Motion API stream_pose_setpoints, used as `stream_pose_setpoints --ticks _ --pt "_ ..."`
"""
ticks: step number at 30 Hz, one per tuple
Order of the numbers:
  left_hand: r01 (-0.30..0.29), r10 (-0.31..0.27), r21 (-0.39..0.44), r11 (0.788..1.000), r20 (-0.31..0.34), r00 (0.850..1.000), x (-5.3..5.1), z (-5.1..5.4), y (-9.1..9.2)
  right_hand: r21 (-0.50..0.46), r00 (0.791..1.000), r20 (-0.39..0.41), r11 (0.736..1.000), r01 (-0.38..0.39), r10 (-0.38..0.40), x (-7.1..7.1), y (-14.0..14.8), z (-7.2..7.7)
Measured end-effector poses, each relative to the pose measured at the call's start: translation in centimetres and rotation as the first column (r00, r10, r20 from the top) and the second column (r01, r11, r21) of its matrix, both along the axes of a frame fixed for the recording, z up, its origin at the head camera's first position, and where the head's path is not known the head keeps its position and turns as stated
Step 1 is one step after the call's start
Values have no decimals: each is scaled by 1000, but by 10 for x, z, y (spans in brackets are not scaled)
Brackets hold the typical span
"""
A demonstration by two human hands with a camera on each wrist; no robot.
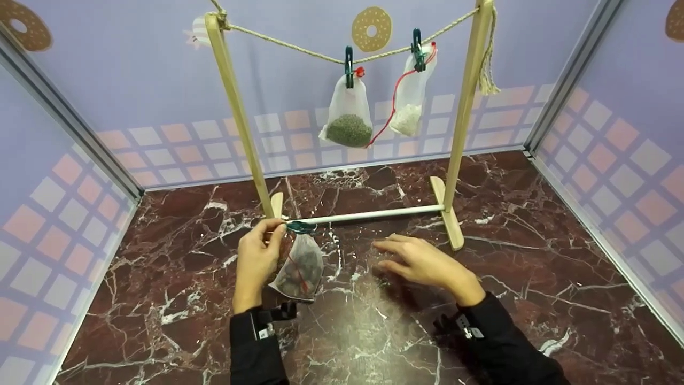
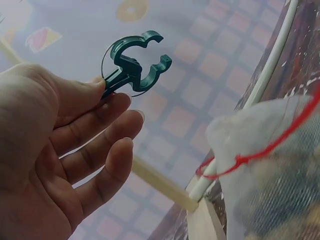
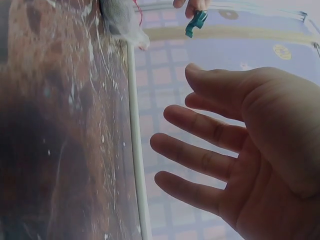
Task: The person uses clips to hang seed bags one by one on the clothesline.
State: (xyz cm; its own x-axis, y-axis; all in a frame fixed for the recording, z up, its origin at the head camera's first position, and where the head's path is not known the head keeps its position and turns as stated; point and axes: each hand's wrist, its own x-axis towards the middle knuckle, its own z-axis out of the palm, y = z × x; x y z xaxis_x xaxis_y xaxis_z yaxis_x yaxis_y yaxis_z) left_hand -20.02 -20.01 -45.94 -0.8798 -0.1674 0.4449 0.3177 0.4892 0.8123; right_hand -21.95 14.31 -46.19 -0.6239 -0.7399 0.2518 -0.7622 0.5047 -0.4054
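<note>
Between thumb and index finger, my left hand [image 1: 255, 264] pinches a dark green clothespin [image 1: 301, 227] by its handles. In the left wrist view the clothespin [image 2: 131, 70] shows its curved jaws spread apart with nothing between them. Just below it, a white mesh drawstring bag [image 1: 305, 264] with a red cord lies on the table; dark and brownish lumps show through the mesh. Apart from the bag, my right hand [image 1: 427, 262] hovers over the table to the right. Its fingers [image 3: 195, 155] are extended and hold nothing.
A wooden stand with two posts [image 1: 235, 101] and a white crossbar [image 1: 379, 215] is behind the hands. From its sagging rope [image 1: 283, 43], two green clothespins hold a bag of greenish grains [image 1: 348, 125] and a bag of white bits [image 1: 409, 115]. Patterned walls enclose the marbled table [image 1: 176, 299].
</note>
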Motion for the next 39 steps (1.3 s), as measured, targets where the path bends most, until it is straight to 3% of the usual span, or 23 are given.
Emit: stream_pose_setpoints --ticks 8,17,24,28,39 --pt "-25 24 26 999 27 999 0 -14 -11 -30 993 120 1000 -7 10 1 -22 5" --pt "-48 41 79 996 90 995 -1 -26 -23 -41 960 279 999 3 9 -24 -76 -4" --pt "-67 60 61 996 113 992 -2 -29 -26 -74 908 417 994 74 -37 -34 -111 -5" --pt "-78 70 63 995 114 991 -3 -30 -28 -125 889 451 982 144 -73 -34 -128 -4" --pt "-77 65 87 993 134 989 0 -31 -29 -135 827 553 968 211 -103 -41 -141 -32"
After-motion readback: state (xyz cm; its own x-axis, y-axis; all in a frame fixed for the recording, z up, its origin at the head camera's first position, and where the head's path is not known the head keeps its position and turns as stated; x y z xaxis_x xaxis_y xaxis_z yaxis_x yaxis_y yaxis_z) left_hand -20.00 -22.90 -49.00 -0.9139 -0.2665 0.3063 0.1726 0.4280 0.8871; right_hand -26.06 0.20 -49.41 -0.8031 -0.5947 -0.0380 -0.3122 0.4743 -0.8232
